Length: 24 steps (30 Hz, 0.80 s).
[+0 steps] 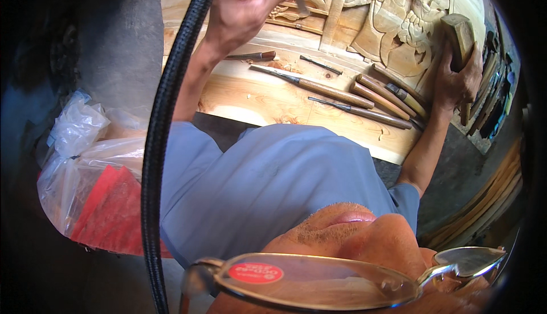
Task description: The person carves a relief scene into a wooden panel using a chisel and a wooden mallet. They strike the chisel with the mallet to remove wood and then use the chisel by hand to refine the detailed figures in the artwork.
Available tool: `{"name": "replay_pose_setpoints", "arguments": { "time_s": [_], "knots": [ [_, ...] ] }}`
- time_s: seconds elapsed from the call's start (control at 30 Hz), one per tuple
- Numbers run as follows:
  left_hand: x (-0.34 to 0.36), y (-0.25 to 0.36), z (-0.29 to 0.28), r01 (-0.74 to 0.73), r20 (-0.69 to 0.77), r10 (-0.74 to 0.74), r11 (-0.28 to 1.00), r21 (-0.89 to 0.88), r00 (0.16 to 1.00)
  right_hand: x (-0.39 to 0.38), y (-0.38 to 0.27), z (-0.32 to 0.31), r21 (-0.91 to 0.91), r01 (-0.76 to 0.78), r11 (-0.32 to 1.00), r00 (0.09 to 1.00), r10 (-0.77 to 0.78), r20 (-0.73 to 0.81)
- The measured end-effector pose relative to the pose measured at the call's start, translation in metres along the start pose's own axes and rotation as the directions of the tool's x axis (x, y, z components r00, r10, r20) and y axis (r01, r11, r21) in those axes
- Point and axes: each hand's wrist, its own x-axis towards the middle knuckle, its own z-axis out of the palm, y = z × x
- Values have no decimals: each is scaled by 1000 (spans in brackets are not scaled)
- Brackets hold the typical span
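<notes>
My left hand (242, 12) pinches a small dark-bladed chisel (301, 3) over a carved wooden panel (364, 35) at the top of the view. My right hand (458, 80), on the right, grips a wooden block-shaped mallet (457, 29) beside the panel's edge. Between my arms, several chisels and gouges with wooden handles (336, 93) lie on a pale plank surface (239, 97), along with a short dark chisel (321, 65) just below the carving.
More tools (493, 86) are bunched at the far right, above some long wood strips (490, 194). A plastic bag (77, 132) and red material (108, 206) sit at lower left. A black braided cable (162, 143) crosses the left foreground; eyeglasses (330, 274) show along the bottom.
</notes>
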Motion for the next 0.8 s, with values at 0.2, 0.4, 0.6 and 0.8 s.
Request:
{"name": "replay_pose_setpoints", "arguments": {
  "time_s": [0.2, 0.4, 0.6, 0.8],
  "knots": [
    [75, -48, 44, -313, 31, 353, 863, -396, 935, 1, -3, 2, -8, 2, 1000, 1000, -2, 2],
    [82, -46, 60, -108, 67, 127, 965, -238, 990, -1, -3, 0, -42, -15, 999, 1000, 16, 12],
    [83, -56, 60, -204, 65, 230, 939, -276, 971, -2, -1, 5, -16, 4, 1000, 1000, -5, -13],
    [86, -65, 62, -269, 74, 314, 895, -354, 947, -3, 0, 7, -6, 1, 1000, 1000, -1, -1]
  ]
}}
